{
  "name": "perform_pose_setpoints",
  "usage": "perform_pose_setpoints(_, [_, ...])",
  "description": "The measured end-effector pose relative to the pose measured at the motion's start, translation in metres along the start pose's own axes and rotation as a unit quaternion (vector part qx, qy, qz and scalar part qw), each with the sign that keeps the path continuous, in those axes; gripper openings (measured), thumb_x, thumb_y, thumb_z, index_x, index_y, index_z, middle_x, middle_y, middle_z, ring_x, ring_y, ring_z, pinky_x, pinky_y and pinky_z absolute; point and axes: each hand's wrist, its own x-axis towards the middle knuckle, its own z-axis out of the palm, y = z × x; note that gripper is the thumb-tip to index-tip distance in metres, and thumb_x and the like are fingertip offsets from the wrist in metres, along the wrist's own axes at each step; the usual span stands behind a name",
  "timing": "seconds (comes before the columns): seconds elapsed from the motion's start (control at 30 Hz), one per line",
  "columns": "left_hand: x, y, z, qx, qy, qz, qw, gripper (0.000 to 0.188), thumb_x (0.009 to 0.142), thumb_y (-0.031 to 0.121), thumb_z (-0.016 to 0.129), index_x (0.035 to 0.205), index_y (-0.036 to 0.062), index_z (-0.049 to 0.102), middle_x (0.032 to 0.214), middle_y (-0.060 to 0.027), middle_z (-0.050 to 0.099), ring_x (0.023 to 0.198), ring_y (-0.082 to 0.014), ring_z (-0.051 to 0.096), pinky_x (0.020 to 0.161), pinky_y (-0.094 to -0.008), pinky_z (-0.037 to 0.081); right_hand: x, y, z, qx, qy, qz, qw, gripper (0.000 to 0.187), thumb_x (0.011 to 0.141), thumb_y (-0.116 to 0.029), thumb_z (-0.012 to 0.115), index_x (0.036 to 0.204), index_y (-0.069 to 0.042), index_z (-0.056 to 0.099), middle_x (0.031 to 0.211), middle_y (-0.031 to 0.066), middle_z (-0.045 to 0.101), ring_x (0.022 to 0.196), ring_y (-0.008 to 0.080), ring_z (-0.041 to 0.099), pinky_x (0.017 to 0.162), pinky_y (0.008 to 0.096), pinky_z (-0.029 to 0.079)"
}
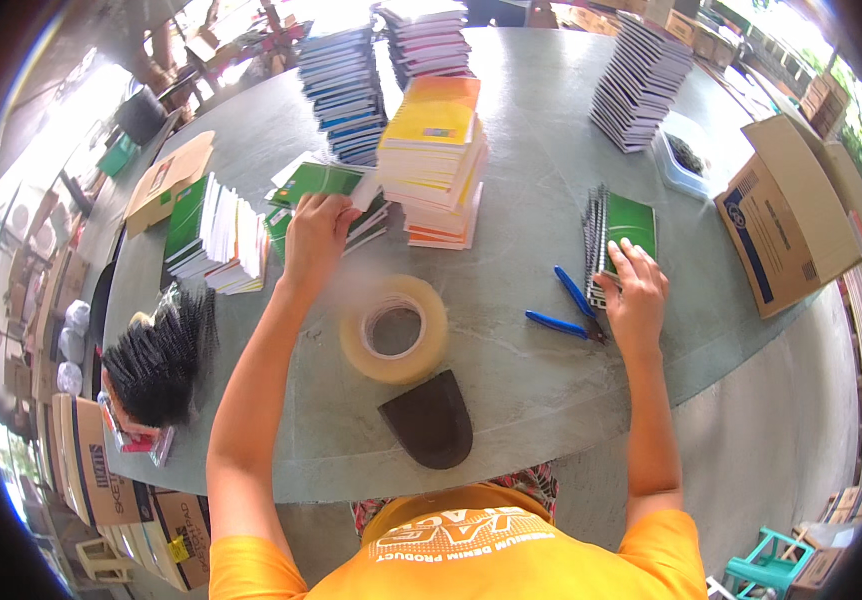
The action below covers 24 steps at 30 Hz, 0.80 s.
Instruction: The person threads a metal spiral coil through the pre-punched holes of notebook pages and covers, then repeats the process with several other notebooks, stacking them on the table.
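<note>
My left hand (321, 235) is over a loose pile of green-covered notebooks (319, 181) at the left middle of the table. Its fingers are pinched together beside a blurred whitish piece; what they hold cannot be made out. On the right, my right hand (635, 292) grips the near end of a small stack of green spiral notebooks (633, 222). Its fingers lie over the cover and the thumb is by the black spiral edge. Just left of that hand, blue-handled pliers (573, 303) lie with handles spread.
Between my arms lie a clear tape roll (429, 340) and a black rounded flat piece (433, 425). Tall stacks of yellow notebooks (431, 165), blue notebooks (343, 95) and pale notebooks (639, 85) stand farther back. Black bristly strands (159, 360) are left; an open carton (786, 215) right.
</note>
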Motion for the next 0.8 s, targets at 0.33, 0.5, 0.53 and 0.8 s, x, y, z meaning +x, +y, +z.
perform_pose_setpoints(0.33, [0.0, -0.026, 0.029, 0.212, -0.102, 0.022, 0.972, 0.039, 0.075, 0.01, 0.063, 0.113, 0.0059, 0.054, 0.101, -0.0126, 0.061, 0.1, -0.0308, 0.055, 0.084, -0.0421, 0.046, 0.002, -0.003, -0.007, 0.014, -0.032, 0.013, 0.999, 0.05, 0.075, -0.028, 0.07, 0.12, -0.01, 0.058, 0.125, 0.0087, 0.055, 0.118, 0.0261, 0.047, 0.1, 0.0393, 0.033])
perform_pose_setpoints(0.5, [-0.002, -0.027, 0.009, 0.179, -0.09, 0.037, 0.979, 0.037, 0.073, 0.001, 0.057, 0.11, 0.0059, 0.056, 0.096, -0.0137, 0.062, 0.095, -0.0312, 0.057, 0.08, -0.0398, 0.047, 0.005, -0.006, -0.016, 0.006, -0.079, 0.018, 0.997, 0.055, 0.073, -0.028, 0.073, 0.122, -0.008, 0.055, 0.128, 0.0099, 0.052, 0.121, 0.0272, 0.045, 0.1, 0.0403, 0.034])
perform_pose_setpoints(0.53, [-0.004, -0.03, 0.004, 0.187, -0.075, 0.039, 0.979, 0.037, 0.073, 0.0, 0.057, 0.11, 0.0056, 0.056, 0.095, -0.0141, 0.062, 0.094, -0.0313, 0.057, 0.08, -0.04, 0.048, 0.006, -0.008, -0.018, 0.007, -0.087, 0.019, 0.996, 0.055, 0.073, -0.027, 0.073, 0.121, -0.008, 0.055, 0.128, 0.0102, 0.052, 0.121, 0.0274, 0.045, 0.1, 0.0405, 0.034])
perform_pose_setpoints(0.8, [-0.027, 0.023, -0.098, -0.187, 0.125, -0.255, 0.94, 0.022, 0.08, 0.007, 0.059, 0.101, 0.0029, 0.062, 0.087, -0.0147, 0.065, 0.084, -0.0257, 0.062, 0.071, -0.0349, 0.049, 0.016, -0.061, -0.035, 0.328, -0.025, 0.02, 0.944, 0.042, 0.079, -0.021, 0.072, 0.115, -0.006, 0.059, 0.124, 0.0105, 0.057, 0.111, 0.0259, 0.055, 0.093, 0.0343, 0.043])
